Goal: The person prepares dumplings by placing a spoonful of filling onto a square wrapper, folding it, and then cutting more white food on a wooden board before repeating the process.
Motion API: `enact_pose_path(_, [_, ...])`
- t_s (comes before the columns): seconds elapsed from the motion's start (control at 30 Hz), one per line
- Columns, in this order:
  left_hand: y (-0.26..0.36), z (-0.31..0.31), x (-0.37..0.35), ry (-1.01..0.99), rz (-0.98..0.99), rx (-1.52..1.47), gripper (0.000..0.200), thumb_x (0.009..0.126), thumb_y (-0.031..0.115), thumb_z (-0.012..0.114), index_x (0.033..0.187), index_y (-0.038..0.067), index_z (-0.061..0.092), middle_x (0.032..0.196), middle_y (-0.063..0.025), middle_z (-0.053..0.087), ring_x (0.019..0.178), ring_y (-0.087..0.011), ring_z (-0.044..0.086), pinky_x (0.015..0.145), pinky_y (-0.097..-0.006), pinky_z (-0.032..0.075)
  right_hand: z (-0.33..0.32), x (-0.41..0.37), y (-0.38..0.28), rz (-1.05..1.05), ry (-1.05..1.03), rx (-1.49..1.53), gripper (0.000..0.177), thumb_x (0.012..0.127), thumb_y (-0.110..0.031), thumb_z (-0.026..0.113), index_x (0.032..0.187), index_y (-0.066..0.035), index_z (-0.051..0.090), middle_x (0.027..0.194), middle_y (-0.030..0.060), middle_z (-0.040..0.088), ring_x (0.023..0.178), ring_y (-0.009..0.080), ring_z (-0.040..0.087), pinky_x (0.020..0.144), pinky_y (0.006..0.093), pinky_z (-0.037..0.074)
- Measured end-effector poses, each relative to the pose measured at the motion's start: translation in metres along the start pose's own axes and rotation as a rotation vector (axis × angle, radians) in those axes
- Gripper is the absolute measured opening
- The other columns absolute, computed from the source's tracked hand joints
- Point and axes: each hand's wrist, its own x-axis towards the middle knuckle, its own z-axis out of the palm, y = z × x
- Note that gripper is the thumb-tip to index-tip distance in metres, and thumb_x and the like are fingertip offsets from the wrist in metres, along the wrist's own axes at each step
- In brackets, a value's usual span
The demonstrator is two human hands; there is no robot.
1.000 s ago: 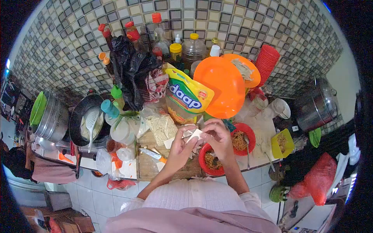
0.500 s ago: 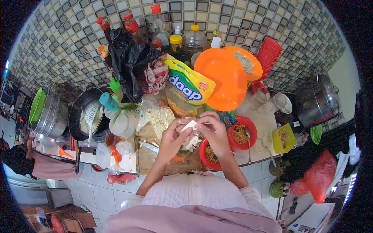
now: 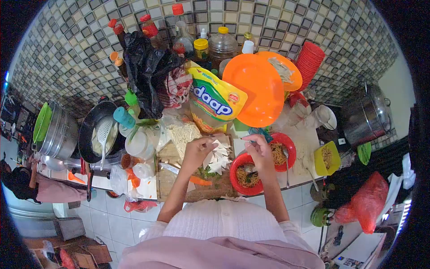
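Note:
My left hand is closed in a pinch at the upper left of a cluster of white, thin, pointed pieces and grips one of them. Across from it, my right hand hovers beside two red bowls, its thumb and forefinger drawn together; I cannot tell what is between them. The nearer red bowl has brown noodles in it. Beneath the hands lies a wooden cutting board with a carrot piece, green leaf bits and a knife. Pale dry noodles sit behind my left hand.
A yellow-green pouch and an orange plate stand at the back. The farther red bowl and a yellow container hold noodles at right. A black pan with a skimmer is at left. Several bottles line the tiled wall.
My hands were together over a white piece; they have moved apart, the right one to the right. More of the white pieces, the carrot and the nearer bowl now shows.

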Motion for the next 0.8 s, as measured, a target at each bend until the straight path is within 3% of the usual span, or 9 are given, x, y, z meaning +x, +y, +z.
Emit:
enact_pose_path(0.03, [-0.008,0.004,0.005,-0.027,0.031,0.157,0.026,0.072,0.018,0.066,0.086,-0.003,0.058,0.070,-0.0113,0.059,0.061,-0.0193,0.055,0.059,-0.0301,0.044,-0.001,-0.002,0.003,0.046,-0.010,-0.023,0.017,0.079,-0.010,0.054,0.095,-0.005,0.055,0.096,0.0057,0.047,0.081,0.0123,0.048,0.071,0.0242,0.039])
enact_pose_path(0.17, [-0.025,0.016,0.019,-0.056,0.095,0.208,0.025,0.071,0.017,0.064,0.087,0.000,0.057,0.071,-0.0141,0.058,0.065,-0.0295,0.055,0.061,-0.0359,0.045,0.000,-0.011,0.016,0.041,-0.034,-0.024,0.016,0.079,-0.010,0.054,0.095,-0.004,0.055,0.097,0.0059,0.046,0.080,0.0128,0.049,0.071,0.0248,0.040])
enact_pose_path(0.23, [-0.028,0.017,0.019,0.044,0.187,0.535,0.020,0.071,0.013,0.061,0.087,0.002,0.057,0.080,-0.0147,0.057,0.076,-0.0317,0.055,0.066,-0.0395,0.045,-0.004,-0.015,0.023,0.064,-0.007,-0.026,0.016,0.080,-0.010,0.054,0.094,-0.004,0.055,0.095,0.0060,0.048,0.080,0.0132,0.049,0.072,0.0252,0.040])
enact_pose_path(0.37, [-0.022,0.000,0.008,0.120,0.294,0.438,0.017,0.070,0.009,0.059,0.085,0.001,0.057,0.086,-0.0156,0.055,0.082,-0.0318,0.052,0.070,-0.0390,0.044,-0.026,-0.023,0.036,-0.055,0.074,-0.171,0.016,0.082,-0.006,0.051,0.097,-0.003,0.053,0.091,0.0012,0.049,0.077,0.0077,0.048,0.069,0.0211,0.040])
enact_pose_path(0.43, [-0.028,-0.014,-0.001,-0.022,0.253,0.572,0.019,0.067,0.009,0.062,0.084,0.000,0.058,0.092,-0.0159,0.051,0.086,-0.0308,0.049,0.074,-0.0375,0.043,-0.034,-0.031,0.018,0.045,0.194,-0.128,0.016,0.082,-0.008,0.051,0.098,-0.004,0.053,0.092,0.0018,0.050,0.077,0.0074,0.048,0.069,0.0211,0.040])
enact_pose_path(0.6, [-0.041,-0.010,-0.012,-0.004,0.181,0.792,0.026,0.061,0.012,0.068,0.083,0.002,0.059,0.096,-0.0124,0.046,0.089,-0.0285,0.045,0.075,-0.0352,0.042,-0.045,-0.038,0.019,0.118,0.228,-0.059,0.018,0.083,-0.012,0.052,0.099,-0.004,0.053,0.090,0.0011,0.050,0.076,0.0065,0.047,0.068,0.0196,0.039])
enact_pose_path(0.7, [-0.034,-0.002,-0.013,0.014,0.176,0.794,0.030,0.059,0.014,0.069,0.085,0.003,0.059,0.096,-0.0109,0.043,0.089,-0.0272,0.044,0.075,-0.0343,0.041,-0.040,-0.039,0.019,0.094,0.275,-0.219,0.015,0.082,-0.010,0.053,0.095,-0.004,0.054,0.092,0.0045,0.051,0.086,0.0133,0.048,0.076,0.0257,0.040])
enact_pose_path(0.8, [-0.031,0.002,-0.014,0.034,0.203,0.778,0.034,0.058,0.014,0.069,0.089,0.004,0.059,0.094,-0.0101,0.041,0.086,-0.0265,0.043,0.074,-0.0347,0.040,-0.031,-0.038,0.021,-0.012,0.231,-0.266,0.015,0.082,-0.008,0.051,0.096,-0.004,0.053,0.088,0.0012,0.047,0.073,0.0072,0.046,0.067,0.0204,0.039])
